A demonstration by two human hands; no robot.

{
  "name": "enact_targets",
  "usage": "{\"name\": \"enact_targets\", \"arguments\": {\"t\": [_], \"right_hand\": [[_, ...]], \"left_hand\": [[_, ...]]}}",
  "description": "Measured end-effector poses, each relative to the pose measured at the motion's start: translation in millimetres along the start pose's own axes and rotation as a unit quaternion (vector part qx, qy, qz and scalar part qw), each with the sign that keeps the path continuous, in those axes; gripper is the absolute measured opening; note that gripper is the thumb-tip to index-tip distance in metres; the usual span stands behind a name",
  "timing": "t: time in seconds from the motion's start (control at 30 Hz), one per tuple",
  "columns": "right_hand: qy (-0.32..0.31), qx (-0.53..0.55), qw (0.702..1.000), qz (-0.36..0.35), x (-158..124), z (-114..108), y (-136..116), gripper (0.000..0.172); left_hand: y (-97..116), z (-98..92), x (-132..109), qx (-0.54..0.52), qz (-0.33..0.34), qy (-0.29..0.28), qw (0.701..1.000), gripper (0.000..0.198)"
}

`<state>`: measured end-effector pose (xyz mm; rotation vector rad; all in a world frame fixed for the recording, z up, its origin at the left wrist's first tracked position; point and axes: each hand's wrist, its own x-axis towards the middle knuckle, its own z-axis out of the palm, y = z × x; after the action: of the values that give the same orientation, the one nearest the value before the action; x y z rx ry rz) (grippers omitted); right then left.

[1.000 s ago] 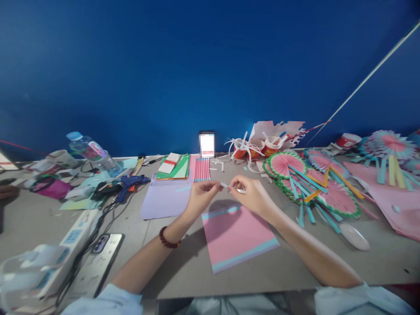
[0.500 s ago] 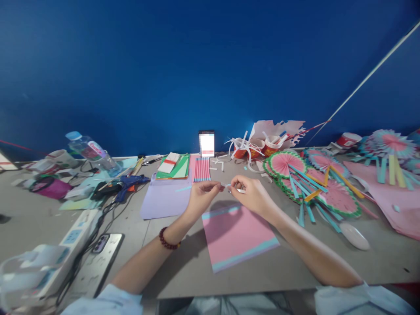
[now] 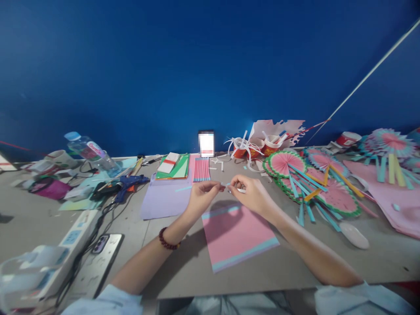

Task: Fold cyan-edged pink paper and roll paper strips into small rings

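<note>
My left hand, with a beaded bracelet on its wrist, is pinched at the fingertips. Close beside it, my right hand is pinched too. Between the two sets of fingertips shows a small pale strip, too tiny to name more exactly. A bit of something white peeks out under my right fingers. Below both hands lies a pink paper sheet with light blue bands along two opposite edges. Behind my left hand are a purple sheet and a pleated pink-and-blue paper strip.
Left are a hot glue gun, plastic bottle, power strip with cables and a phone. Right lie round paper fans and a white oval object. Paper cups and a blurred screen stand behind.
Both hands stay in nearly the same pinched position above the pink sheet. My right hand's fingers have shifted very slightly; nothing on the table has moved.
</note>
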<state>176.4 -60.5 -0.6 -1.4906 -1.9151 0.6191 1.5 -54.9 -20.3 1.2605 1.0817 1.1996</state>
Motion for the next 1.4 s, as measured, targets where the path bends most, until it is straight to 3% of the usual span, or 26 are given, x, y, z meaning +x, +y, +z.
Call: {"name": "enact_targets", "arguments": {"t": [0.3, 0.9, 1.4], "right_hand": [[-0.003, 0.001, 1.0, -0.003, -0.3, 2.8, 1.7, 0.012], [-0.038, 0.02, 0.999, -0.015, 3.5, 3.9, 6.2, 0.018], [-0.044, 0.031, 0.998, -0.019, 2.8, 3.5, 6.6, 0.013]], "left_hand": [[-3.8, 1.2, 1.2, 0.041, 0.001, 0.029, 0.999, 0.018], [-3.9, -3.0, 4.2, -0.026, -0.052, 0.013, 0.998, 0.018], [-7.3, -3.3, 5.1, -0.051, -0.083, -0.007, 0.995, 0.02]]}}
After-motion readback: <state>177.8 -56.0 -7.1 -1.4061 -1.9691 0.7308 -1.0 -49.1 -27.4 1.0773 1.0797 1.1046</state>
